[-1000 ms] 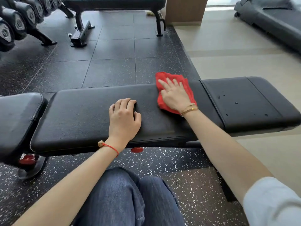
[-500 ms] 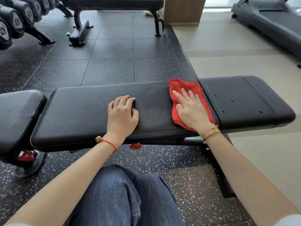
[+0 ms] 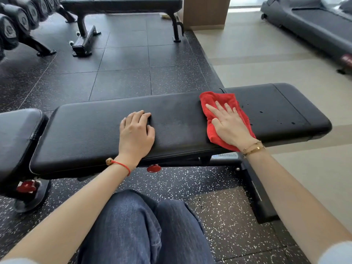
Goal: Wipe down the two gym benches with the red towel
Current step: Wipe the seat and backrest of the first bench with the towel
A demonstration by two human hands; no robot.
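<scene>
Towel [image 3: 213,101] wipes bench [image 3: 95,126] labelled NAUTILUS.

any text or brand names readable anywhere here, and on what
"NAUTILUS": on the silver plate under the near bench; it reads upside down from this view.
Round markings on the dumbbell ends: too blurred to read.
Reddish label on the treadmill at far right: too blurred to read.
The red towel shows no text.

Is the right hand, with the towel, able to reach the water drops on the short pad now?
Probably yes. The right hand presses the red towel just beside the drops, and nothing lies between.
</scene>
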